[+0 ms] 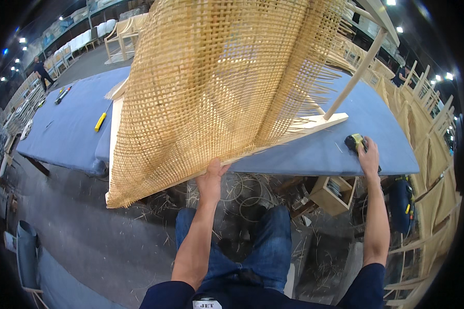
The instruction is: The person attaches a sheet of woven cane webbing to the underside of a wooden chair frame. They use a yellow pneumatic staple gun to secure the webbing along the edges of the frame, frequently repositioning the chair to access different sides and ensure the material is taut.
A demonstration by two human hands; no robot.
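A light wooden chair frame (pixel 325 120) covered with a sheet of woven cane webbing (pixel 191 108) stands tilted on the blue padded table, filling the middle of the view. Loose cane strands (pixel 319 85) fray out along the webbing's right side. My left hand (pixel 210 177) grips the frame's near lower edge, thumb up against the webbing; its fingers are partly hidden underneath. At the table's right end, my right hand (pixel 368 156) is closed around a black-and-yellow hand tool (pixel 354 141), held at the tabletop. The palm covers much of the tool, so its exact kind is unclear.
A yellow-handled tool (pixel 100 121) and another hand tool (pixel 63 95) lie on the blue table (pixel 72 116). Below are coiled hose (pixel 252 206), a wooden box (pixel 332 195) and cane scraps. More chair frames (pixel 428 103) crowd the right. Two people are far off.
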